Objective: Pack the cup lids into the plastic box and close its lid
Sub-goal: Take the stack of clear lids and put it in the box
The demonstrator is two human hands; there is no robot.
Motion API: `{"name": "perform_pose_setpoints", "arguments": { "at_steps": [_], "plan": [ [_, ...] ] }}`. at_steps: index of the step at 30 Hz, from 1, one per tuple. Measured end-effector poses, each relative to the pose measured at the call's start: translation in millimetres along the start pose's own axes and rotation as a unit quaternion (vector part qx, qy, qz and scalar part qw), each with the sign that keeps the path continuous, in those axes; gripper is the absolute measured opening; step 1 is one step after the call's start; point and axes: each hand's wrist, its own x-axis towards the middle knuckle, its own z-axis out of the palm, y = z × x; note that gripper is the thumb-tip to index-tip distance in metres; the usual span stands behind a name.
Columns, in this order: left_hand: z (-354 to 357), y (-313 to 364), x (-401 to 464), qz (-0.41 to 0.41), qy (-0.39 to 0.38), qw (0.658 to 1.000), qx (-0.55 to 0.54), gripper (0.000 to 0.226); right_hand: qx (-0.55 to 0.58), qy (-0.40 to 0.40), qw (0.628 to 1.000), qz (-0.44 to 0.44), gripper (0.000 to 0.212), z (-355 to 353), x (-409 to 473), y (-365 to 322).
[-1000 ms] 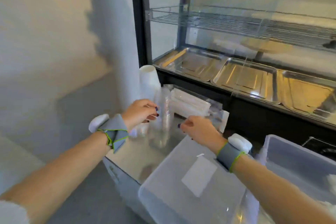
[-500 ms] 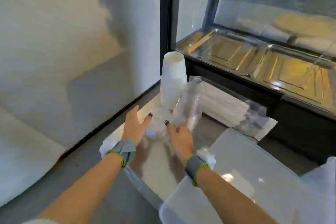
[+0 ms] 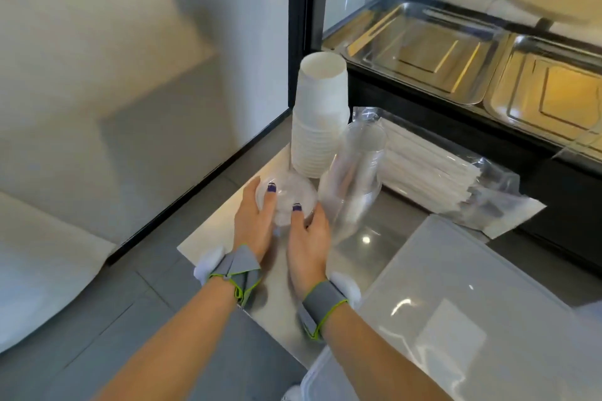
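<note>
A stack of clear dome cup lids sits on the steel counter near its left corner. My left hand cups its left side and my right hand cups its right side, thumbs on top. The translucent plastic box lid lies flat on the counter at lower right, right of my right forearm. The box itself is not in view.
A stack of white paper cups stands just behind the lids, with a tilted stack of clear plastic cups to its right. A bag of wrapped straws lies further right. A glass display case with steel trays rises behind.
The view has tilted down and closer. Both hands have moved inward and closed around the stack of clear lids, which they were only reaching toward before.
</note>
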Motion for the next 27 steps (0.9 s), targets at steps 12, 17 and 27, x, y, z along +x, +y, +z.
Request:
{"name": "perform_pose_setpoints", "arguments": {
  "at_steps": [12, 17, 27],
  "plan": [
    [1, 4, -12, -0.035, 0.015, 0.994, -0.103, 0.032, 0.041, -0.006, 0.997, 0.058, 0.048, -2, -12, -2],
    [0, 10, -25, -0.087, 0.011, 0.975, -0.205, 0.028, 0.047, -0.015, 0.997, 0.064, 0.051, -14, -16, -3],
    [10, 32, -58, -0.149, -0.014, 0.953, -0.264, 0.026, 0.16, 0.005, 0.984, 0.079, 0.051, -57, -23, -8]
  ]
}}
